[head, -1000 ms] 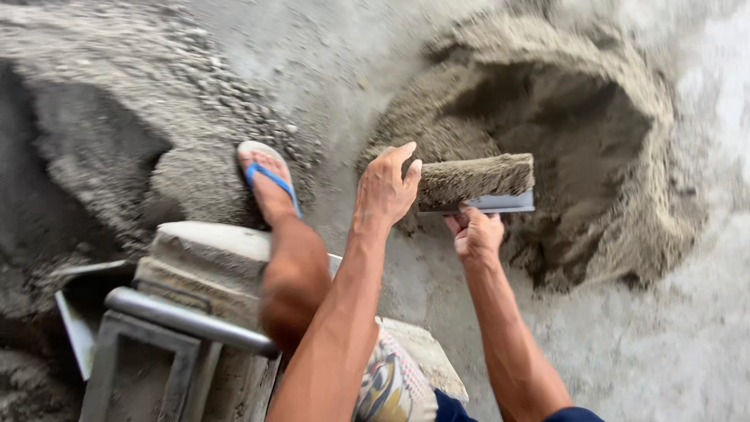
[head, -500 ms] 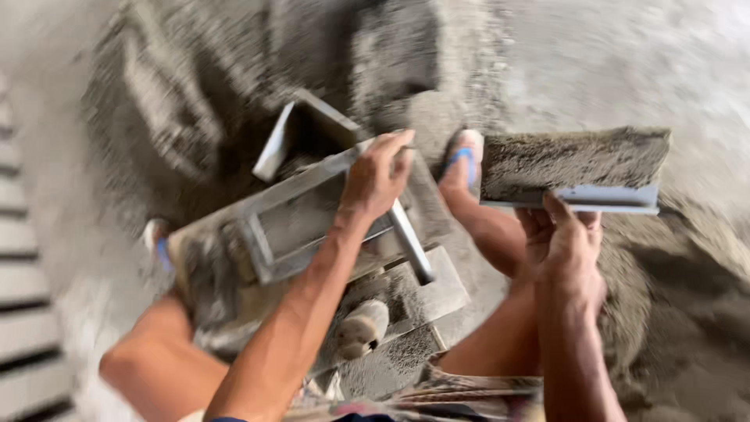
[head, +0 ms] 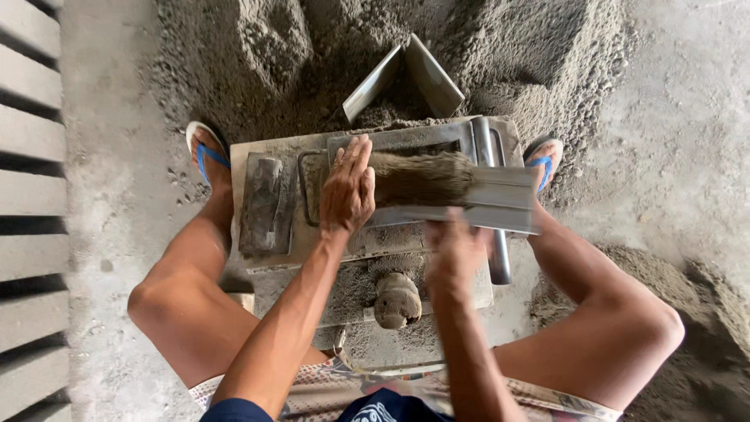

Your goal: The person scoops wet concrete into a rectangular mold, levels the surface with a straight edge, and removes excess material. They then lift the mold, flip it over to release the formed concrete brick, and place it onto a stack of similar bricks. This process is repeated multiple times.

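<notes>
A grey metal block mould (head: 406,141) stands on a mortar-caked base between my knees. My right hand (head: 453,254), blurred, grips the handle of a flat metal scoop (head: 500,199) tilted over the mould. A heap of damp grey sand-cement mix (head: 422,178) lies on the scoop. My left hand (head: 349,187), fingers together, presses against the left end of that heap, over the mould opening. A dark rectangular tamping block (head: 262,205) lies on the base to the left of my left hand.
Piles of grey mix (head: 312,55) lie behind the mould, with an angled metal plate (head: 406,74) stuck in them. Finished grey blocks (head: 31,156) line the left edge. My feet in blue sandals (head: 205,152) flank the mould. A caked mallet head (head: 397,301) rests in front.
The view has swung from the hollowed pile at the right to the mould. The loaded scoop came over the mould opening, and my left hand moved from the mould frame onto the mix.
</notes>
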